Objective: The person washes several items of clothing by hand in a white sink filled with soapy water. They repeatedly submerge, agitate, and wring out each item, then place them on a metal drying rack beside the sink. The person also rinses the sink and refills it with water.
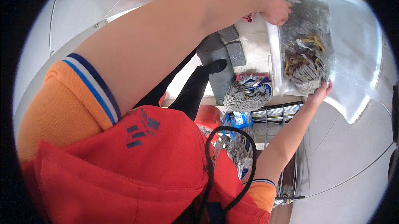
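Observation:
A white mop sink [274, 46] stands before me with murky grey water [308, 9] in its basin. My left hand [276, 9] is over its rim at the far end, fingers curled inward above the water; whether they grip anything is hidden. At the near end, my right hand [319, 93] holds the edge of a wet grey string mop head [307, 79], its thumb showing at the side. Yellow bands [318, 43] and a white tag [302, 44] show among the soaked strands.
Another grey mop head [247, 96] with blue bands sits in a pink basket beside the sink. Close to my legs are a red bucket [207, 115], a blue packet [241, 119], more mop heads [238, 149] and a wire rack [277, 111]. Dark grey blocks [236, 52] lie farther off.

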Tool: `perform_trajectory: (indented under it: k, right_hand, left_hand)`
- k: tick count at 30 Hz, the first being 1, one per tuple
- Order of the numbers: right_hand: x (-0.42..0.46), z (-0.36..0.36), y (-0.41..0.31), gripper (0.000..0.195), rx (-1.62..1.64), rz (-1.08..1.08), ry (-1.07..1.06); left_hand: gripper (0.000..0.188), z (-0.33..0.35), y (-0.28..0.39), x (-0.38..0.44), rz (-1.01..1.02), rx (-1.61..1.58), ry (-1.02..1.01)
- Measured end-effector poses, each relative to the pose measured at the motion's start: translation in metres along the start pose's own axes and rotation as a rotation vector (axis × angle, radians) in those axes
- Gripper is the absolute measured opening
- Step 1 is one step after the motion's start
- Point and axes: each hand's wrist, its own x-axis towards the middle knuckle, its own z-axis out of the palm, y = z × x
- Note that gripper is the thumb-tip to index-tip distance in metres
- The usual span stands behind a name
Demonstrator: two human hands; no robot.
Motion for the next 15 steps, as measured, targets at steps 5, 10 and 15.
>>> perform_trajectory:
  k: [5, 10, 15]
  right_hand:
    - [0.056, 0.02, 0.07, 0.049, -0.979, -0.199, -0.139]
    - [0.085, 0.07, 0.116, 0.037, -1.884, -0.058, -0.375]
    - [0.172, -0.014, 0.157, 0.036, -1.769, -0.134, -0.597]
  left_hand:
    - [0.035, -0.002, -0.001, -0.002, -0.004, -0.002, -0.009]
    - [0.036, -0.003, -0.003, -0.005, 0.005, -0.04, -0.037]
    - [0.036, -0.011, 0.008, 0.004, -0.072, -0.173, -0.055]
